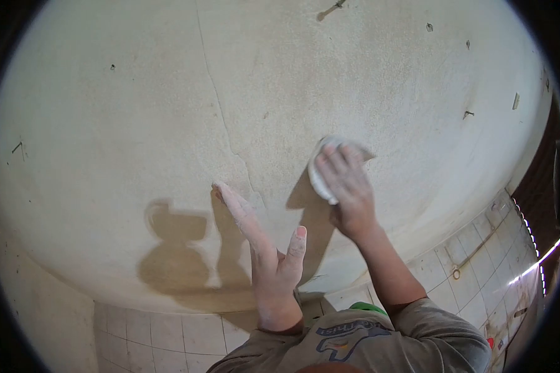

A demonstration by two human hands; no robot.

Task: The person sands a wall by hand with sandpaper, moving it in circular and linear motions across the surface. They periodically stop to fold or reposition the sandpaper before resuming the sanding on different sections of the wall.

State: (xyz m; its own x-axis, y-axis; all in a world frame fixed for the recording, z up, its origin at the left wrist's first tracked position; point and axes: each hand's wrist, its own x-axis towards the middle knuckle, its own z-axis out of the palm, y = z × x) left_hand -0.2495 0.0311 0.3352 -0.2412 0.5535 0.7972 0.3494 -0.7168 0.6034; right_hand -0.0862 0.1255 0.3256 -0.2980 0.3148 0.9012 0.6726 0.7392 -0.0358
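Against the pale plastered wall, my right hand presses a white cloth-like pad flat under its fingers; the fingers are slightly blurred. My left hand is dusted with white powder. Its fingers are stretched up with the tips at or near the wall, the thumb stands apart, and nothing is in it. A thin crack runs down the wall between and above the two hands.
Nails stick out of the wall, one at the top and one at the right. White tiles line the lower wall. A hose or pipe is at the lower right. Shadows fall left of my hands.
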